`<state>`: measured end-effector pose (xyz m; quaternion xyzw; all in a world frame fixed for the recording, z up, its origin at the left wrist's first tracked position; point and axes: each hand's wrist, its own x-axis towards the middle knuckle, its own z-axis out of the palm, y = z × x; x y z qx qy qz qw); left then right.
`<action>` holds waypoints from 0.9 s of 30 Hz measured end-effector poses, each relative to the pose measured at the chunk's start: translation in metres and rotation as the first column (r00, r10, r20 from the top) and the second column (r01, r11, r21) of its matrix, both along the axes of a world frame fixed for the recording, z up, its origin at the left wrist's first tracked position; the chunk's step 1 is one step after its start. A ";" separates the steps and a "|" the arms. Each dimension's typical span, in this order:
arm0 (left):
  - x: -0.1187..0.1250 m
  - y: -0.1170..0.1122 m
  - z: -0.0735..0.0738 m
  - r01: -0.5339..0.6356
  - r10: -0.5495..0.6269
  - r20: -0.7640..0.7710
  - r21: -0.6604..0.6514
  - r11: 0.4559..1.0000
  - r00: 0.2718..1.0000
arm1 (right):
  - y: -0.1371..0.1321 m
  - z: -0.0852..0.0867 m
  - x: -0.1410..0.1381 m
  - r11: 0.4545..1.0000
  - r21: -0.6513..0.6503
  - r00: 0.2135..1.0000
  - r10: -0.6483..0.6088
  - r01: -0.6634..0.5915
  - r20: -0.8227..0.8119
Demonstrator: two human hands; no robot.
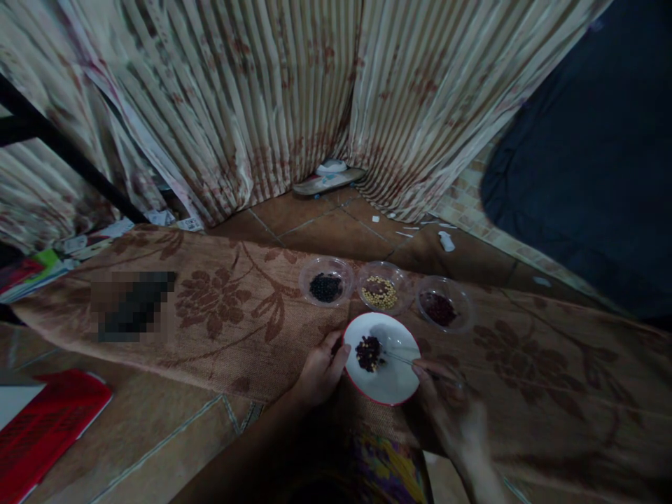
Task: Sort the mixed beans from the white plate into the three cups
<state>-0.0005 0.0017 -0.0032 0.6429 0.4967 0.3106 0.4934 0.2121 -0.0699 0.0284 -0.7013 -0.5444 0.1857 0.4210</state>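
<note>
My left hand (pixel 321 369) is closed on the left rim of a white bowl (pixel 402 381) with a red edge, thumb over the rim. A small heap of mixed dark and yellow beans (pixel 369 353) lies in the bowl's left half. My right hand (pixel 454 406) pinches slim metal tweezers (pixel 402 358), their tips inside the bowl close to the heap. Behind the bowl stand three clear plastic cups: one with black beans (pixel 324 288), one with yellow beans (pixel 380 292), one with dark red beans (pixel 439 309). Whether the tweezer tips hold a bean is too small to tell.
A brown flowered cloth (pixel 252 280) covers the long bench. A pixelated dark object (pixel 134 308) lies on its left part. Striped curtains (pixel 294 91) hang behind, with a skateboard (pixel 328 183) on the floor below. A red item (pixel 57 420) is at lower left.
</note>
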 end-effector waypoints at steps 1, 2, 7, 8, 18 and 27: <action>0.000 0.000 0.000 -0.001 0.001 0.003 -0.004 1.000 1.000 | 0.001 0.003 0.004 0.999 0.010 0.999 -0.037 0.037 -0.005; 0.000 0.000 0.000 -0.001 0.001 0.005 -0.008 1.000 1.000 | 0.003 0.006 0.010 0.996 0.033 0.997 -0.080 0.080 0.000; -0.001 0.001 0.001 -0.001 0.001 0.019 -0.024 1.000 1.000 | 0.026 0.025 0.059 0.902 0.311 0.937 -0.340 0.300 0.081; -0.001 0.001 0.001 -0.005 0.005 0.022 -0.025 1.000 1.000 | 0.032 0.027 0.069 0.894 0.322 0.932 -0.352 0.310 0.081; 0.000 0.000 0.000 -0.024 0.024 -0.001 -0.006 1.000 1.000 | 0.028 0.017 0.040 0.888 0.307 0.939 -0.326 0.343 -0.107; 0.000 0.000 -0.002 -0.020 0.020 -0.003 -0.002 1.000 1.000 | 0.005 -0.004 -0.001 0.995 0.040 0.994 0.095 -0.093 -0.057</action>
